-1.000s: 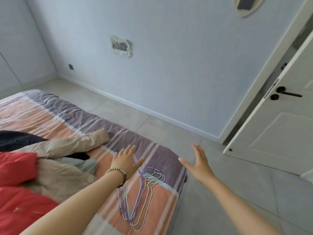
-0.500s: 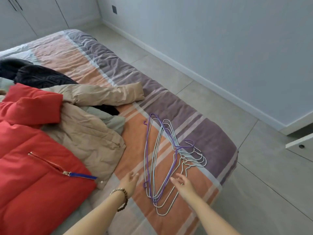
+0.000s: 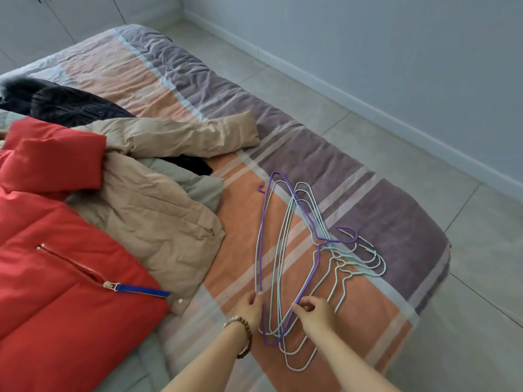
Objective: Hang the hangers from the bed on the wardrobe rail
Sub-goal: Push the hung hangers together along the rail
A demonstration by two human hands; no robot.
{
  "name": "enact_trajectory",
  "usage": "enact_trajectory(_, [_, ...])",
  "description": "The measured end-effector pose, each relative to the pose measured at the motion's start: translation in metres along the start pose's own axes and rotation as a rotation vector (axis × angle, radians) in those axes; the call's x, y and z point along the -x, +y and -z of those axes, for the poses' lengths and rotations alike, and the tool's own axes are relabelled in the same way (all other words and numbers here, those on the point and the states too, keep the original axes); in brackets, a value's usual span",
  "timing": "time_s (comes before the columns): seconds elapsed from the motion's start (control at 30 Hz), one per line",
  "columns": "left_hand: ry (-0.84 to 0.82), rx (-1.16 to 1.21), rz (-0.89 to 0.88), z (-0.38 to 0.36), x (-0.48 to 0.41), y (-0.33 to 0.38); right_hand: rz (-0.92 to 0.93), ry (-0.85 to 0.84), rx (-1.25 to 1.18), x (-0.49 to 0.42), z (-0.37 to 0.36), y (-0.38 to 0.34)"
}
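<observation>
A bunch of several thin wire hangers (image 3: 319,242), light blue, white and one purple, lies flat on the striped bedspread (image 3: 373,210) near the bed's foot corner, hooks pointing right. My right hand (image 3: 315,312) is on the near end of the bunch, fingers curled over the purple and pale wires. To its left, the fingertips of my left hand (image 3: 250,305), which has a bead bracelet at the wrist, touch the outermost left wire. No wardrobe rail is in view.
A red padded jacket (image 3: 56,250), a beige jacket (image 3: 158,216) and a dark garment (image 3: 59,106) lie on the bed to the left. Grey tiled floor (image 3: 424,131) runs along the wall on the right. White cupboard doors (image 3: 42,21) stand beyond the bed.
My view dropped from the wall and door down to the bed. Both hands moved forward onto the near end of the hangers, and my right fingers curled over the wires.
</observation>
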State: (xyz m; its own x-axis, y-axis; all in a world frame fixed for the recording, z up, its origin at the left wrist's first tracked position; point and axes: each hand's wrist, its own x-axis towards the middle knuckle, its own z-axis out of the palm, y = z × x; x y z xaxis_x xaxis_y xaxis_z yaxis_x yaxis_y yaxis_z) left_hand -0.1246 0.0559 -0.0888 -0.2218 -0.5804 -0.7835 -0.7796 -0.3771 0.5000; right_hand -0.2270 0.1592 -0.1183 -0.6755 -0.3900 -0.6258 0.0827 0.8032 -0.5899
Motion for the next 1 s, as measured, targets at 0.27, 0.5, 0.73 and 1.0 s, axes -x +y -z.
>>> enact_trajectory(0.27, [0.098, 0.160, 0.028, 0.023, 0.029, 0.017, -0.075, -0.118, -0.341, 0.036, 0.018, -0.031])
enact_trajectory(0.5, [-0.039, 0.320, -0.295, 0.056, 0.101, 0.121, 0.067, -0.138, -0.680, 0.082, 0.114, -0.121])
enact_trajectory(0.73, [-0.302, 0.432, -0.741, 0.064, 0.251, 0.274, 0.379, 0.102, -0.893, 0.179, 0.278, -0.210])
enact_trajectory(1.0, [-0.671, 0.309, -1.134, 0.027, 0.479, 0.346, 0.537, 0.529, -0.875, 0.375, 0.451, -0.210])
